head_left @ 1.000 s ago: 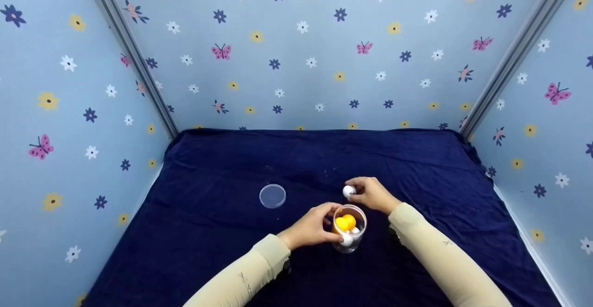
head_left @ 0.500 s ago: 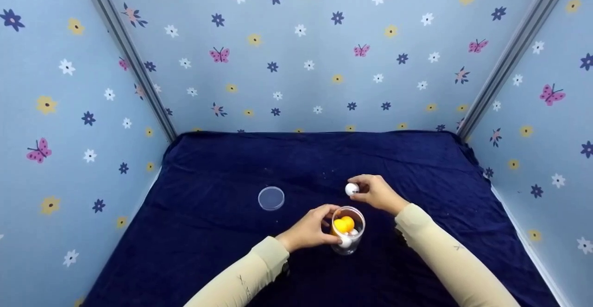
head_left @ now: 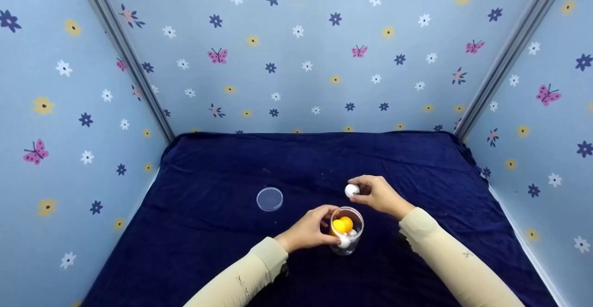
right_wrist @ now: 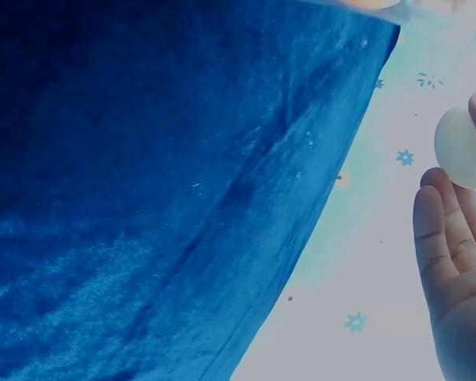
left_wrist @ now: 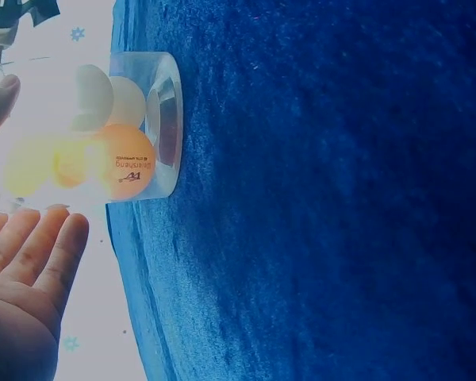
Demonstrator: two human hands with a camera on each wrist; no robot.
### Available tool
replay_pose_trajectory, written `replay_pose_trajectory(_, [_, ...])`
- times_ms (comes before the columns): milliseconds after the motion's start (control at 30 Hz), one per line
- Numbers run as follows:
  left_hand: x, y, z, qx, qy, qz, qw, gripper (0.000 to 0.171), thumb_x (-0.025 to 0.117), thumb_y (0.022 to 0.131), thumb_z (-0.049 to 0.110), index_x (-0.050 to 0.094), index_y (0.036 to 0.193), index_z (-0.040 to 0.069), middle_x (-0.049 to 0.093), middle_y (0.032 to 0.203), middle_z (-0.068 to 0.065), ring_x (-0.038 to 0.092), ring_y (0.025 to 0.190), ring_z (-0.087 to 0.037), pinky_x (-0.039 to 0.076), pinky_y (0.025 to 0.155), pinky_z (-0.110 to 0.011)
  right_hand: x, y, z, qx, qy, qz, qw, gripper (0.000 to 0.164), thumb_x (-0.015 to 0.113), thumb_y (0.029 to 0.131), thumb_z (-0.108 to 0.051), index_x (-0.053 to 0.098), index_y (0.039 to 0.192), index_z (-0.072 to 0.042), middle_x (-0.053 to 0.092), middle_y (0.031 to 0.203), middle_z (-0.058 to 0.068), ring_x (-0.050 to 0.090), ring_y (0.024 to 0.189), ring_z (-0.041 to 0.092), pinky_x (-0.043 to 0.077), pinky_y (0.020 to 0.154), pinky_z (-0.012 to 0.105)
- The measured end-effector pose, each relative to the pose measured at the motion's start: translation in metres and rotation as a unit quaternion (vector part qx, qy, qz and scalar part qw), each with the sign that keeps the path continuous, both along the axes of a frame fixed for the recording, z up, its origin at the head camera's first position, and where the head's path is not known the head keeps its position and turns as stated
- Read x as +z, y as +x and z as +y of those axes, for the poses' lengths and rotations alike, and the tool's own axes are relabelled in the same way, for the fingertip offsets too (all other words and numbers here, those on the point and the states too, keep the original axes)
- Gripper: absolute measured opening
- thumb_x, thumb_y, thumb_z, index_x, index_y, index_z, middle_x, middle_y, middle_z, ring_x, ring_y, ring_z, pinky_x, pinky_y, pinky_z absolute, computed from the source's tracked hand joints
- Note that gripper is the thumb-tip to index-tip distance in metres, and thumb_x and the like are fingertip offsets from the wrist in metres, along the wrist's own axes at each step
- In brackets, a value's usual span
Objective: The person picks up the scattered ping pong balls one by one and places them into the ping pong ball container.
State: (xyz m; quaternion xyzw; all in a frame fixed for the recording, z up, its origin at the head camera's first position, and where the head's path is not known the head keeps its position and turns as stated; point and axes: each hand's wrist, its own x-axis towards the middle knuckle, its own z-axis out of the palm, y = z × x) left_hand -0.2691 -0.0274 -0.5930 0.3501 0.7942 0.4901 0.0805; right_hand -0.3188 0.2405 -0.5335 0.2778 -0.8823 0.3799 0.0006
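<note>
A clear plastic jar (head_left: 346, 247) stands on the dark blue cloth, mouth up. Inside it lie orange and white ping-pong balls; an orange ball (left_wrist: 128, 163) with printed lettering shows through its wall in the left wrist view. My left hand (head_left: 309, 230) grips the jar near its rim, thumb on the near side and fingers on the far side. Just beyond the jar, my right hand (head_left: 381, 196) pinches a white ping-pong ball (head_left: 351, 191) between thumb and fingers. Dark print marks that white ball (right_wrist: 460, 149) in the right wrist view.
A round transparent lid (head_left: 269, 199) lies flat on the cloth (head_left: 222, 251), left of the jar. Pale blue walls (head_left: 296, 57) with flowers and butterflies enclose the back and both sides, with grey metal posts (head_left: 125, 57) at the corners.
Over the last second my right hand has shifted slightly right relative to the jar, still pinching the white ball. My left hand keeps its grip on the jar. The head view has tilted slightly.
</note>
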Motion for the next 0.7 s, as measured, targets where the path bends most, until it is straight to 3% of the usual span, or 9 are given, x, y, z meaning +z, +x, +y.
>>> replay_pose_trajectory(233, [0.000, 0.000, 0.000, 0.005, -0.002, -0.004, 1.0000, 0.074, 0.095, 0.083, 0.017, 0.060, 0.146, 0.003, 0.072, 0.136, -0.013, 0.071, 0.118, -0.017, 0.063, 0.099, -0.037, 0.010, 0.012, -0.002, 0.012, 0.008, 0.004, 1.000, 0.041, 0.085, 0.094, -0.008, 0.074, 0.132, 0.001, 0.078, 0.109, 0.014, 0.073, 0.087, 0.017, 0.061, 0.078, 0.027])
replay_pose_trajectory(700, [-0.001, -0.001, -0.001, -0.005, -0.001, 0.006, 1.0000, 0.075, 0.095, 0.084, 0.018, 0.058, 0.147, 0.001, 0.071, 0.139, -0.017, 0.072, 0.120, -0.020, 0.063, 0.100, -0.038, 0.021, 0.029, -0.001, 0.038, -0.013, 0.035, 0.999, 0.039, 0.086, 0.093, -0.008, 0.075, 0.129, 0.000, 0.079, 0.112, 0.013, 0.075, 0.092, 0.021, 0.066, 0.081, 0.040])
